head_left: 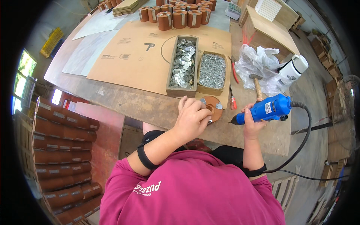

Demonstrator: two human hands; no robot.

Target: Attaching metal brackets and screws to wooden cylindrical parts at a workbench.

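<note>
My right hand (pixel 252 122) is wrapped round the body of a blue corded electric screwdriver (pixel 268 109), its dark tip aimed left. On the table's near edge lies a round reddish-brown piece (pixel 211 100) with a hole in its middle and small metal plates at its rim. Over its left side, my left hand (pixel 193 117) has its fingers bent and pinched together. Whatever they grip is hidden. Just beyond stand a wooden box (pixel 182 92) of flat metal plates and a cardboard box (pixel 212 90) packed with small silvery screws or nails.
Right of the boxes lie red-handled pliers (pixel 235 71), a screwdriver (pixel 233 103), a hammer (pixel 258 86), a plastic bag (pixel 258 63) and a white bottle (pixel 294 69). Brown cylinders (pixel 180 18) stand at the back; stacked brown rolls (pixel 63 150) fill the lower left. A black cable (pixel 305 140) hangs at right.
</note>
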